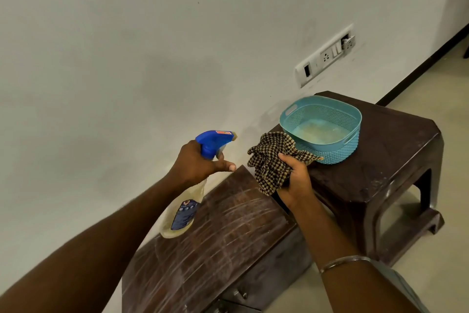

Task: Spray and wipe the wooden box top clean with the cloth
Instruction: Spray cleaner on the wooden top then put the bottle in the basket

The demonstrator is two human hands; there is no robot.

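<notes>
The dark wooden box (218,244) stands against the wall, and its top shows whitish streaks. My left hand (200,164) grips the neck of a clear spray bottle (184,213) with a blue trigger head, held just above the box's far left part, nozzle pointing right. My right hand (295,180) holds a crumpled brown-and-tan checked cloth (272,160) over the box's far right corner, clear of the surface.
A dark brown plastic stool (388,160) stands right of the box, carrying a light blue perforated basket (322,130). A switch and socket panel (326,55) is set in the white wall behind. Pale floor tiles lie to the right.
</notes>
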